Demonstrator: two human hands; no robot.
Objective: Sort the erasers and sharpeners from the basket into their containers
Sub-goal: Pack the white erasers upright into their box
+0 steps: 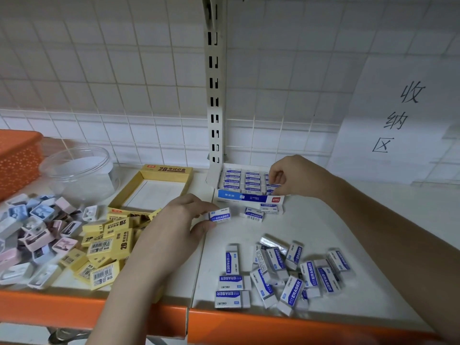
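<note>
White-and-blue erasers are the only sort under way. The blue-fronted eraser box (250, 188) at the back of the shelf (373, 245) already holds rows of them, approx. two columns full w/ the right-hand column partly hidden by the right hand (286, 178). That hand is curled over the box's right side, fingers pinching what looks like an eraser being seated; can't tell for certain. The left hand (184, 220) pinches one white eraser (219, 216) between thumb and fingers, just left of the box front, held clear of the shelf.

Left to do, by my reading: plenty. Two white erasers (261, 212) lie just in front of the box, and a loose pile of white erasers (286, 272) sits nearer the orange shelf edge (224, 322). The yellow 2B box (154, 190) looks empty, w/ the yellow 2B erasers (107, 247) heaped beside it. The clear round tub (77, 170) also looks empty; pastel sharpeners (32, 232) are piled at far left. Orange basket (17, 158) is at the left rim, contents not visible.

Held eraser: long axis runs approx. left-right, printed face up toward the camera, "ERASER" reading upright, matching the lie of those in the box.
</note>
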